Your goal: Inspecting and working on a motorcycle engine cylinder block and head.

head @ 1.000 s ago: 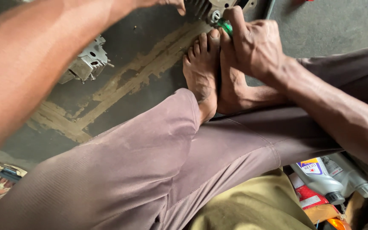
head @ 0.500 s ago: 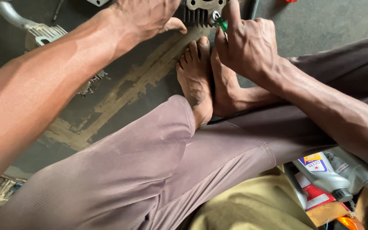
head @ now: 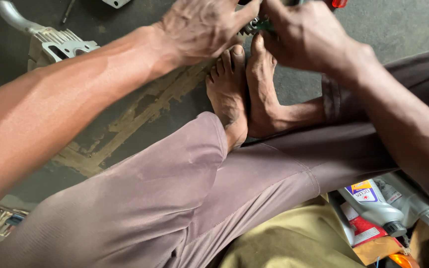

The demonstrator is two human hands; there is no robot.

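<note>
Stained concrete floor (head: 125, 124): left hand (head: 199, 27) and right hand (head: 306, 34) both grip one finned metal part (head: 255, 25) above two bare feet (head: 244, 94)

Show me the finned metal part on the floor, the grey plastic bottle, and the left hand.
Finned metal part (head: 58, 48), head view, on its flat flanged face.
Grey plastic bottle (head: 373, 206), head view, on its shoulder below the label.
Left hand (head: 199, 27), head view, on its back.

Ribbed cast-metal engine part (head: 58, 47) looks matt; grey plastic bottle (head: 373, 206) glossy; floor (head: 125, 119) rough.
</note>
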